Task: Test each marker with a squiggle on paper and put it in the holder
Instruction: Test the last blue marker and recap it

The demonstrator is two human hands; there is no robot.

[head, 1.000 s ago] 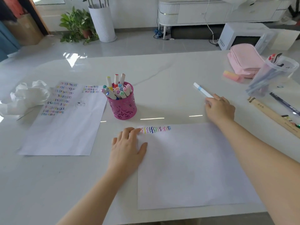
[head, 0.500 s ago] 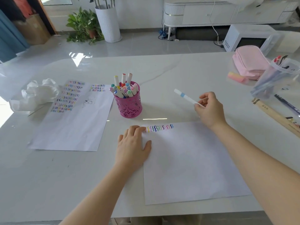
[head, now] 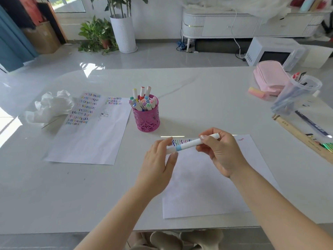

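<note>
Bright daylight pours from the window (head: 69,4) behind and left of the holder (head: 146,116). Glare streaks the glossy table (head: 198,98) behind-left and just in front of the holder. The frame's edges bow outward.

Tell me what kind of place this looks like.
Probably a home living room, used here as a craft spot: a low white cabinet and potted plant stand on the tiled floor, and the white table holds a pink marker holder and paper.

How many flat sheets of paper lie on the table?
2. The left sheet lies left of the pink holder, with many squiggle rows. The right sheet lies nearer, with one squiggle row at its top. The crumpled white wad is not counted.
</note>
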